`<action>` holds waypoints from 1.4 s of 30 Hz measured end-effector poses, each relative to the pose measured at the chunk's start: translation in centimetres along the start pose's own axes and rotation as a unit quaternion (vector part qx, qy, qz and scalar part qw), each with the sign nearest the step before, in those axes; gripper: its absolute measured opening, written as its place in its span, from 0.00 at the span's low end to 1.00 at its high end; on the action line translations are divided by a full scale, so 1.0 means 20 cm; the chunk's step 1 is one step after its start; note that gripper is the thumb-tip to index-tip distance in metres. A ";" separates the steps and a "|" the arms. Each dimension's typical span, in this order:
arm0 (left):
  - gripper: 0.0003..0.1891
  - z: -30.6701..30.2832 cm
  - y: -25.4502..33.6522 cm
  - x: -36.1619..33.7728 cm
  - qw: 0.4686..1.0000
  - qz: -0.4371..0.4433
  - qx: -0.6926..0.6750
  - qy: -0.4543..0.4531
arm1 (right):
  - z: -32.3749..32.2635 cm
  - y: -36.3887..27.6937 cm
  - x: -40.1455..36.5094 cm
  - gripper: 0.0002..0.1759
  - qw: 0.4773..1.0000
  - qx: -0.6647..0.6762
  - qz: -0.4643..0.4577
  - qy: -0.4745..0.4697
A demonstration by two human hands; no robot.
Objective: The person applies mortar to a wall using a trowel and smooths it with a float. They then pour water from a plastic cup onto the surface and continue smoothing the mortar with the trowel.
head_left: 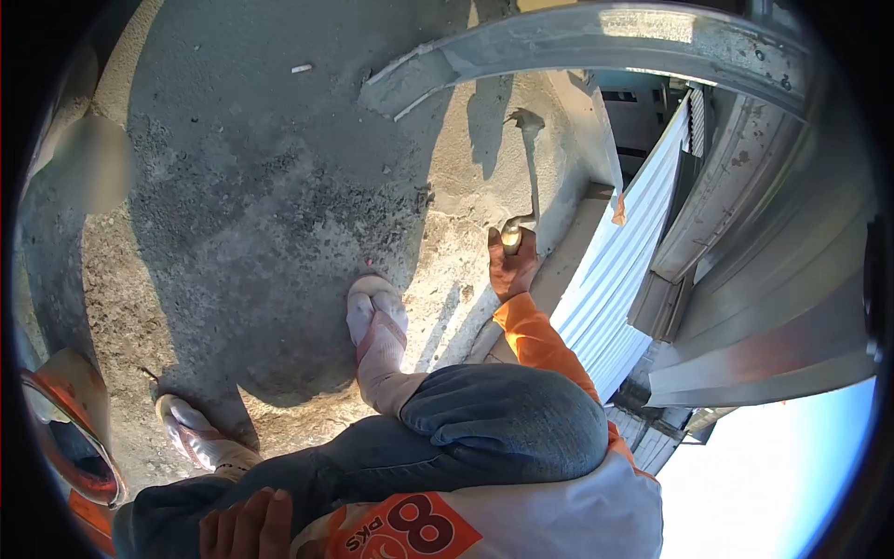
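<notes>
My right hand, at the end of an orange sleeve, is closed around the handle of a trowel. The trowel's thin metal part, seen nearly edge-on, reaches away from the hand over sunlit, rough mortar beside a low edge. At the bottom left, my left hand rests on the jeans with its fingers laid over the leg and nothing visible in them. The rest of that hand is out of frame.
Wet grey cement covers the floor around my feet in socks and sandals. A curved metal channel crosses the top. An orange-rimmed bucket stands at left. White corrugated sheeting and metal panels lie to the right, beyond the edge.
</notes>
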State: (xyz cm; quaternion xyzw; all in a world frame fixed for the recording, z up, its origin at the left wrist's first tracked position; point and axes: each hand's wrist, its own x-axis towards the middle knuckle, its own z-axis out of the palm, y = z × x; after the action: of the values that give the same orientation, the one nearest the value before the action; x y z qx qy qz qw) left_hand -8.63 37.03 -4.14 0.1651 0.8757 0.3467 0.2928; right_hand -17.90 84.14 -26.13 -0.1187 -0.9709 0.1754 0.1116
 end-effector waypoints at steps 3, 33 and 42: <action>0.23 0.03 0.01 0.08 0.996 -0.029 -0.011 -0.089 | -0.05 0.33 0.18 0.26 0.993 -0.103 0.040 0.034; 0.17 0.17 0.00 0.38 0.988 -0.138 0.026 -0.069 | 0.00 0.64 1.82 0.40 0.946 -0.236 0.039 -0.218; 0.19 0.15 0.02 0.40 0.983 -0.168 0.020 -0.069 | -0.19 0.67 1.61 0.36 0.933 -0.122 0.229 -0.249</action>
State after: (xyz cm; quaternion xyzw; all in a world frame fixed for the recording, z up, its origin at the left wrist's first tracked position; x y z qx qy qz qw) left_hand -12.83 42.82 -8.83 0.0454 0.8753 0.2627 0.4035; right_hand -44.89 106.21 -21.92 -0.3034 -0.9279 0.1000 -0.1922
